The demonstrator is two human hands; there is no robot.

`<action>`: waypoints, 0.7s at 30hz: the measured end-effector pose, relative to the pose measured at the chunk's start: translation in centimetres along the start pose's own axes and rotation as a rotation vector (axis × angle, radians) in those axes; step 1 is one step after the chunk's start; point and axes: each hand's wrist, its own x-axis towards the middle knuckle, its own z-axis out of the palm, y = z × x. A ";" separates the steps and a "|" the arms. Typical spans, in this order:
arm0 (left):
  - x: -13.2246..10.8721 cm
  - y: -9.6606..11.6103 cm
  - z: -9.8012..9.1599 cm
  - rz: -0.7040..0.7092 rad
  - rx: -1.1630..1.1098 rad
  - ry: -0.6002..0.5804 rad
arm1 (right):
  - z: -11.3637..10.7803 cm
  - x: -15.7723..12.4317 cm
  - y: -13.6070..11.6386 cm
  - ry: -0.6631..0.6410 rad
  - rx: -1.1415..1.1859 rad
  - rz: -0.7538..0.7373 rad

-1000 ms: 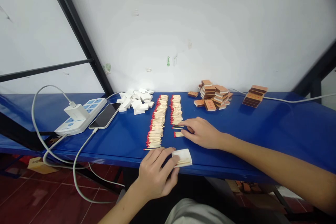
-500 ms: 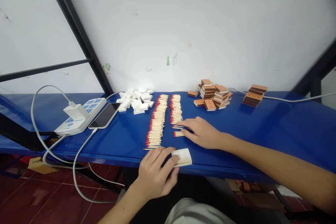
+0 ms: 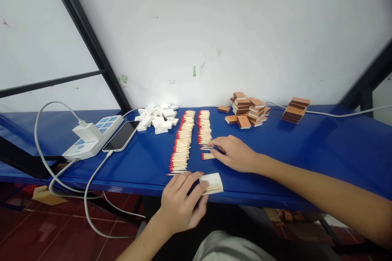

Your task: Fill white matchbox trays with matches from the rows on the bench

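Left hand is pinching the white tray, fingers clamped on its left edge, tray sitting at the near edge of the worktop just right of that hand. Right hand is lying flat just beyond the tray, fingers loosely apart, tips touching a small match bunch, gripping nothing. Two match rows are running away beyond both hands, with brown sleeve stacks lying farther beyond the right hand.

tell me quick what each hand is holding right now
Left hand: closed on the white matchbox tray at the blue table edge.
Right hand: open, resting on loose matches, gripping nothing.
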 end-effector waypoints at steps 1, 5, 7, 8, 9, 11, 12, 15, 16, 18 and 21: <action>0.0 0.0 0.0 -0.001 0.000 0.000 | 0.0 0.0 0.0 0.006 0.002 0.001; 0.2 0.0 0.0 -0.001 0.004 0.004 | -0.1 0.2 -0.1 0.024 0.016 0.003; 0.2 0.1 0.0 0.000 0.007 0.004 | -0.2 0.2 -0.2 0.031 0.019 0.002; 0.2 0.1 -0.1 0.000 0.008 0.005 | -0.3 0.2 -0.3 0.033 0.017 0.001; 0.2 0.1 -0.1 -0.001 0.008 0.003 | -0.3 0.3 -0.3 0.031 0.014 0.000; 0.2 0.1 -0.1 -0.001 0.005 0.002 | -0.4 0.3 -0.4 0.023 0.004 -0.004; 0.2 0.1 -0.1 0.000 0.004 0.002 | -0.5 0.3 -0.4 0.016 0.002 -0.008; 0.1 0.0 -0.1 -0.002 0.001 0.002 | -0.7 0.2 -0.5 -0.001 0.004 -0.021; 0.0 0.0 -0.1 -0.003 0.000 0.002 | -0.7 0.2 -0.5 -0.002 0.003 -0.022; 0.0 0.0 0.0 -0.001 -0.002 -0.002 | -0.7 0.2 -0.5 0.001 -0.003 -0.021; 0.1 0.0 0.0 -0.001 -0.003 -0.001 | -0.6 0.2 -0.4 -0.007 -0.014 -0.032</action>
